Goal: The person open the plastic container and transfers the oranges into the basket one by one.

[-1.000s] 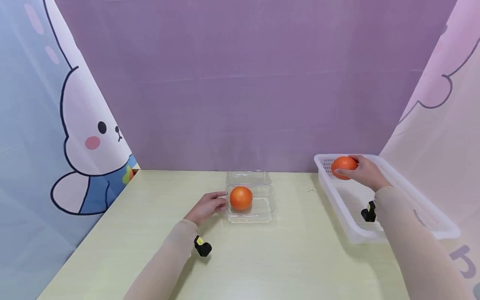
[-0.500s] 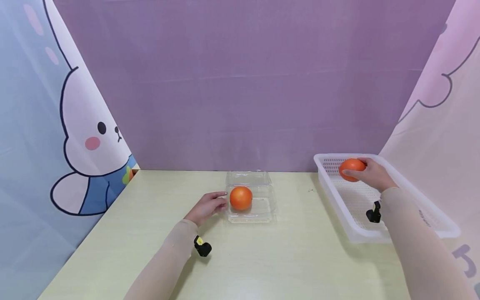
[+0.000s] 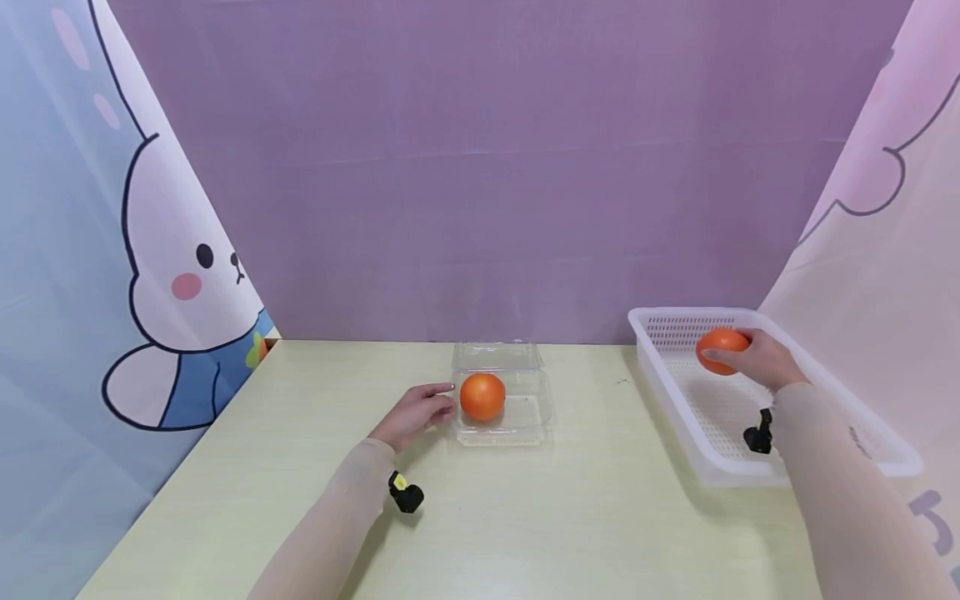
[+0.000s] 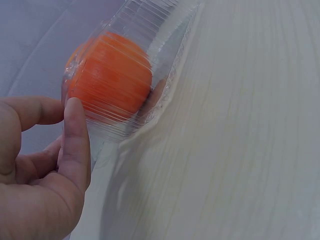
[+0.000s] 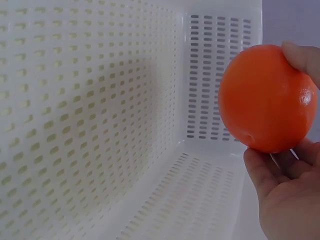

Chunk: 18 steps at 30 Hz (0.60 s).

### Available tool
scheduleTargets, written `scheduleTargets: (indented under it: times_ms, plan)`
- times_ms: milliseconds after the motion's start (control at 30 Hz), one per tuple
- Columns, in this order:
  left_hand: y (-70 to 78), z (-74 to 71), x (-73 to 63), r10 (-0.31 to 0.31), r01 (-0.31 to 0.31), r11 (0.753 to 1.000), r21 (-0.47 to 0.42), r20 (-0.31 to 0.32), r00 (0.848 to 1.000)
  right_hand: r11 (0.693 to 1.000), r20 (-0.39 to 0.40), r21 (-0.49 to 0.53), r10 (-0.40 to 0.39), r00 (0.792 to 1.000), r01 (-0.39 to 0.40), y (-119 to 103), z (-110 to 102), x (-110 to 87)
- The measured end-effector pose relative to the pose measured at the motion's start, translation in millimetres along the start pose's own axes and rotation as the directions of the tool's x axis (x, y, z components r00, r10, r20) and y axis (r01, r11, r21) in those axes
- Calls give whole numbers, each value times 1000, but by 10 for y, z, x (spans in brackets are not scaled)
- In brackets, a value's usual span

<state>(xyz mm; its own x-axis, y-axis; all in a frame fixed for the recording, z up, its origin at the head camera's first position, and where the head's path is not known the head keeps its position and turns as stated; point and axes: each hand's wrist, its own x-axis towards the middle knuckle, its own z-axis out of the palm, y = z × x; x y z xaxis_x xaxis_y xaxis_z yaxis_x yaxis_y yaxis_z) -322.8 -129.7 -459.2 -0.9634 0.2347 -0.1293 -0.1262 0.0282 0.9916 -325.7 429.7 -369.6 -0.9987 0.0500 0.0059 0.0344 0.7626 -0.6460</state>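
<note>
Moved since the earlier frames: right hand (image 3: 767, 360) with held orange fruit (image 3: 720, 351), shifted rightward and toward the viewer within the outline of the basket. Left hand (image 3: 415, 414), clear container and second orange fruit: position unchanged.

Right hand: grip closed round the held orange fruit, thumb on one side and fingers on the other. Fruit round, glossy, orange-red, located at the far end of the basket, in front of its slotted end wall; contact with the basket cannot be told.

White basket (image 3: 675, 427): plastic, rectangular, perforated floor, standing at the right of the bench (image 3: 585, 517).

Clear container (image 3: 528, 408): thin plastic, mid-bench, well apart from the basket; lid (image 3: 497, 357) folded back at the far side.

Second orange fruit (image 3: 482, 396): in the left half of the clear container.

Left hand: fingertips at the container's left side, just beside the fruit; whether its grip pinches the wall or only touches it cannot be told.

Sundries: two beige sleeves (image 3: 330, 508), each with a small black wrist camera (image 3: 407, 493); purple backdrop (image 3: 480, 167); blue panel with a printed rabbit (image 3: 172, 275) at left; pale pink panel (image 3: 892, 317) at right.
</note>
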Motion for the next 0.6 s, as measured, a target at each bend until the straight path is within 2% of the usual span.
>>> scheduleTargets:
  times_ms: [233,600]
  plan:
    - [-2,2,11,-7,7,1000,9,-3,1000,1000,3,-11,9,1000,-9,132,-6,-4]
    - [-14,-1,17,-1,1,1000,-8,-3,1000,993,-3,-17,115,993,-115,204,-32,-76]
